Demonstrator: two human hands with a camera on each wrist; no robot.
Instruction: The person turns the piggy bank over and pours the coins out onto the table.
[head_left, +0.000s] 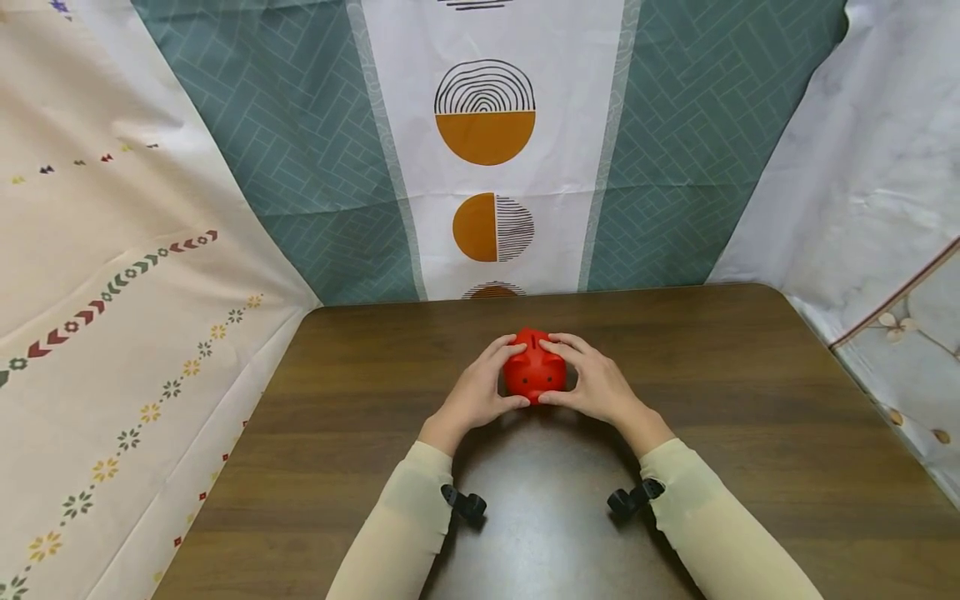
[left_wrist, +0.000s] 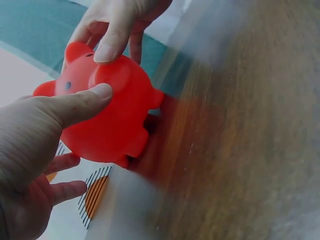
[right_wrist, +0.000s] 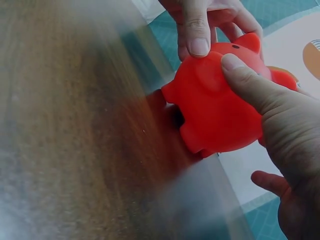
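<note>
Nearest, the left sleeve (head_left: 401,525) comes in from seven o'clock and the right sleeve (head_left: 723,521) from five, each with a small black wrist camera (head_left: 467,504) strapped on and hanging inward over the glossy tabletop (head_left: 345,417). The likeliest trouble, I judge, is a slip: the red piggy bank (head_left: 535,371) looks smooth and round, so uneven pressure from the two sides could twist it or squeeze it out, and a lowered forearm could knock a camera against the wood. Further out, the left hand (head_left: 480,387) is at the bank's nine o'clock and the right hand (head_left: 596,383) at its three, both partly open in a wide curve and gripping it together. The thumbs meet the front at the snout, almost tip to tip, while upper fingers reach round toward eleven and one o'clock; in the wrist views some lower fingers stand off the body. The bank sits upright near the tabletop's far edge, face toward the person, coin slot (head_left: 534,342) on top. Beyond, at twelve o'clock, hangs a green-and-white patterned cloth (head_left: 300,125).
</note>
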